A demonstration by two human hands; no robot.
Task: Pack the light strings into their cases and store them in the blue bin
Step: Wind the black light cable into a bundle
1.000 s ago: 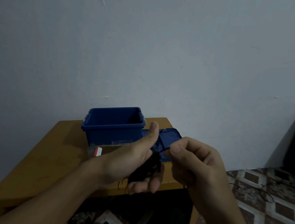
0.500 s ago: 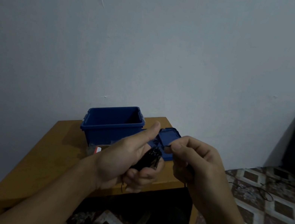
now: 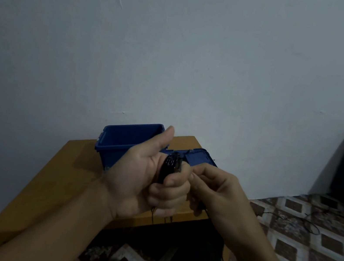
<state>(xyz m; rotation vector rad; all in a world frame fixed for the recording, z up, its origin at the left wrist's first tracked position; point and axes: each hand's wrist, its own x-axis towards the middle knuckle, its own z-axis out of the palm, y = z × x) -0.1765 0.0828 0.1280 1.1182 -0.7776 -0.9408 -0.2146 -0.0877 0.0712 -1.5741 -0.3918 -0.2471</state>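
A home room: patterned floor tiles [image 3: 296, 251], plain painted wall [image 3: 180, 51], small wooden table [image 3: 61, 180].

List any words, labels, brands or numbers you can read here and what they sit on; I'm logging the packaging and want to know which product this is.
None can be read.
Open blue plastic bin on the wooden table: no print visible on its walls.
Flat blue plastic lid behind the hands: no readable marking.
Coiled black light string gripped in the left hand: no tag or label shows; the dim picture hides fine detail.
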